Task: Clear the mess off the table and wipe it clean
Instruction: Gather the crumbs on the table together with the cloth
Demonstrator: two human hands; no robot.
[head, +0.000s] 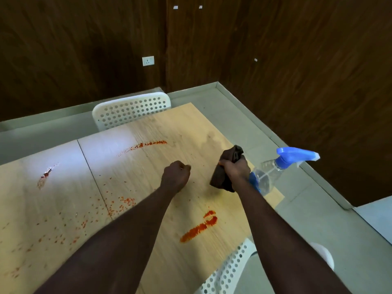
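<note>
Head view: right hand (234, 169) grips the bunched brown cloth (221, 181) over the table (169, 128); left hand (176, 177), beside the cloth, is fisted, apparently empty. The largest red smear (199, 228) lies just viewer-side of the cloth, long axis diagonal, nearer the right hand.

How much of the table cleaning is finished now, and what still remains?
Little looks done: only a damp patch near the far right corner suggests wiping has started. In hand: the right hand grips a brown cloth, with the spray bottle beside it. Left: red smears and specks are spread over the table.
</note>
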